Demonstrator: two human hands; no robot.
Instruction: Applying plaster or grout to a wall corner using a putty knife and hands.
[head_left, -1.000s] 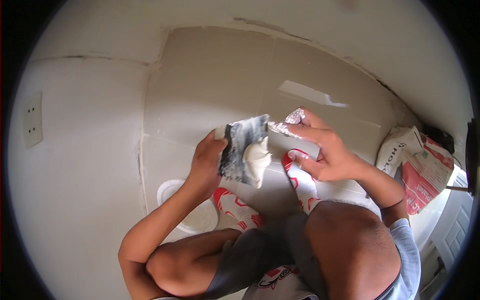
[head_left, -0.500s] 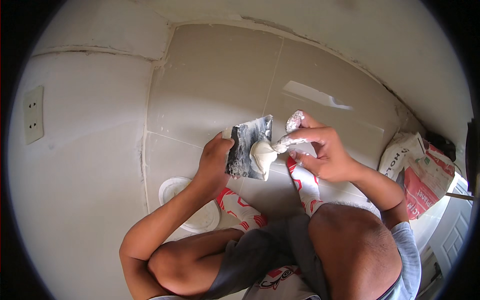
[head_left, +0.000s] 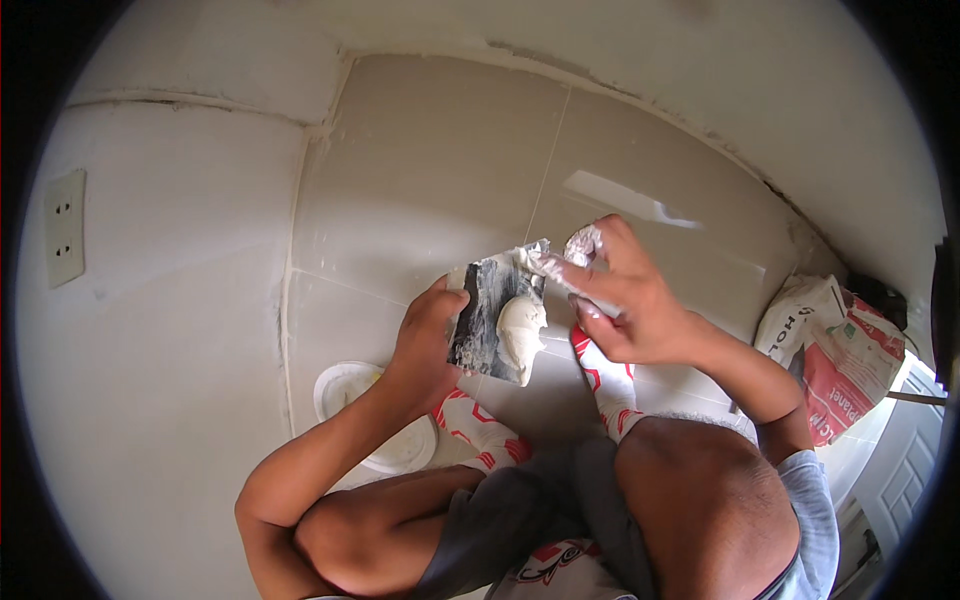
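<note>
A crouching person works over a tiled floor (head_left: 420,190) beside a pale wall. The left hand (head_left: 425,345) is closed around the edge of a flat metal hawk plate (head_left: 490,315), thumb on top, holding it tilted just right of the hand. A lump of white putty (head_left: 520,330) sits on the plate's right half (streaks smear the rest). The right hand (head_left: 625,300), fingers curled, grips a putty-caked scraper (head_left: 560,260) whose blade touches the plate's upper corner, left of that hand. Below the left hand, a white tub (head_left: 350,395) rests on the floor. Well right of the right hand, a paper sack (head_left: 835,355) in red and white leans at the wall.
</note>
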